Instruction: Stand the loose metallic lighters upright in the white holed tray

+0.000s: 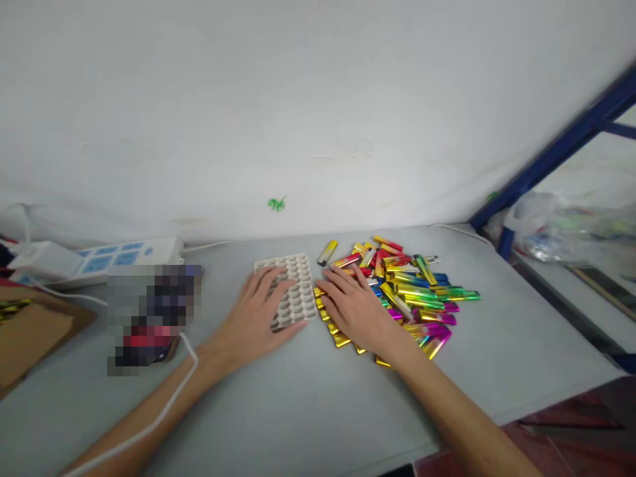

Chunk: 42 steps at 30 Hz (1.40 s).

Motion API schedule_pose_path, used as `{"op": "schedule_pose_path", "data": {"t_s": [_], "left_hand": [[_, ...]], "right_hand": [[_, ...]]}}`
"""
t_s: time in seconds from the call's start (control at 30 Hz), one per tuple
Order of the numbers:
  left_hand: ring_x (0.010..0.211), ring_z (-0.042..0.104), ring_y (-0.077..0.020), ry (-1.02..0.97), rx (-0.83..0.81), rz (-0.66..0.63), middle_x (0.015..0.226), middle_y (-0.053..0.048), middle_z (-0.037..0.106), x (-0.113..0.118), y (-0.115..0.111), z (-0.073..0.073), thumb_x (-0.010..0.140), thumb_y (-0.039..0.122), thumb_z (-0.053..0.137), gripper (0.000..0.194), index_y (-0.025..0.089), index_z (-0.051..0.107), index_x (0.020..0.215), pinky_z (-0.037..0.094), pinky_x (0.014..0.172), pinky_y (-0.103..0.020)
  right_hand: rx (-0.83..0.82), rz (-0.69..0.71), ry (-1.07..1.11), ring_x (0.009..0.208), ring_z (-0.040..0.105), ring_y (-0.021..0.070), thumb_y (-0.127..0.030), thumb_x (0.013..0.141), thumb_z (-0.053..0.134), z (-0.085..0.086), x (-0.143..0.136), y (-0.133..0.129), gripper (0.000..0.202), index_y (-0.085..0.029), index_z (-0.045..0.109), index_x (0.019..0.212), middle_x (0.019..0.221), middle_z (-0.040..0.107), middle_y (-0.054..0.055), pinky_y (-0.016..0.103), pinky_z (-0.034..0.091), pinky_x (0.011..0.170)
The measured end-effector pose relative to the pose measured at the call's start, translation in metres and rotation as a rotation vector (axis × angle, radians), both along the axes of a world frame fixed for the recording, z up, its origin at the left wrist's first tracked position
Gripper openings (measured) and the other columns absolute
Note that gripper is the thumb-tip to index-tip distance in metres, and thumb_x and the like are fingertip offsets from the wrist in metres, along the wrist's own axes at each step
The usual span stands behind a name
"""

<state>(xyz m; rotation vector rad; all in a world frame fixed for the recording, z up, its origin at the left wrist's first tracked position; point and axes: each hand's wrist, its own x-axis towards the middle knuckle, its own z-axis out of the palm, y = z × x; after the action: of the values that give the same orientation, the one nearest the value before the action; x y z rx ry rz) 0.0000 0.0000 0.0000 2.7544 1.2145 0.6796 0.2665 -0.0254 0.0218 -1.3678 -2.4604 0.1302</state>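
A pale tray (299, 291) with rows of oval holes lies on the table. Over its left part rests my left hand (256, 311), fingers spread and thumb along the near edge. To the right is a spread pile of shiny lighters (415, 291) in gold, red, green, blue and magenta. My right hand (355, 305) lies palm down on the pile's left side, its fingers stretched towards the tray. The lighters beneath that palm are hidden. One yellow lighter (327, 253) sits apart, just beyond my right fingertips.
A phone (154, 321), partly pixelated, lies left of my left hand, with a white cable (163, 411) passing over my left forearm. Behind it is a white power strip (124, 255). A cardboard box (40, 331) stands far left. Blue metal framing (561, 142) and plastic bags (561, 218) are at right.
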Motion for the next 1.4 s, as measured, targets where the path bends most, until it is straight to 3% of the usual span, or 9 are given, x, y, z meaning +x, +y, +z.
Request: {"op": "schedule_pose_path", "data": {"t_s": [0.87, 1.03, 1.2, 1.4], "left_hand": [[0.151, 0.048, -0.0416, -0.065, -0.014, 0.005, 0.153, -0.017, 0.055, -0.001, -0.001, 0.001, 0.096, 0.056, 0.079, 0.06, 0.025, 0.055, 0.142, 0.041, 0.13, -0.068], [0.15, 0.049, -0.0434, -0.049, 0.008, -0.027, 0.156, -0.02, 0.054, -0.002, -0.001, -0.001, 0.101, 0.054, 0.073, 0.059, 0.023, 0.053, 0.147, 0.041, 0.129, -0.072], [0.147, 0.051, -0.0444, -0.043, 0.054, -0.045, 0.154, -0.021, 0.055, -0.004, 0.002, -0.003, 0.102, 0.056, 0.07, 0.058, 0.021, 0.054, 0.146, 0.046, 0.125, -0.07], [0.145, 0.053, -0.0435, -0.054, 0.097, -0.034, 0.151, -0.018, 0.056, -0.004, 0.004, -0.007, 0.102, 0.063, 0.066, 0.06, 0.024, 0.052, 0.145, 0.047, 0.125, -0.07]], "right_hand": [[-0.004, 0.002, 0.104, 0.158, 0.052, 0.0326, -0.027, 0.116, 0.049, -0.002, 0.0, 0.001, 0.033, -0.021, 0.069, 0.142, 0.159, 0.065, 0.016, 0.067, 0.034, 0.135], [0.16, -0.078, 0.324, 0.155, 0.055, 0.032, -0.026, 0.114, 0.052, 0.01, 0.008, 0.006, 0.028, -0.022, 0.071, 0.135, 0.158, 0.065, 0.016, 0.067, 0.037, 0.133], [0.38, -0.226, 0.49, 0.135, 0.068, 0.0289, -0.025, 0.112, 0.055, 0.027, 0.044, 0.019, 0.023, -0.024, 0.073, 0.126, 0.141, 0.073, 0.015, 0.062, 0.048, 0.125], [0.417, -0.417, 0.486, 0.128, 0.069, 0.0313, -0.029, 0.111, 0.056, 0.024, 0.073, 0.029, 0.023, -0.022, 0.077, 0.117, 0.133, 0.075, 0.015, 0.058, 0.055, 0.115]]}}
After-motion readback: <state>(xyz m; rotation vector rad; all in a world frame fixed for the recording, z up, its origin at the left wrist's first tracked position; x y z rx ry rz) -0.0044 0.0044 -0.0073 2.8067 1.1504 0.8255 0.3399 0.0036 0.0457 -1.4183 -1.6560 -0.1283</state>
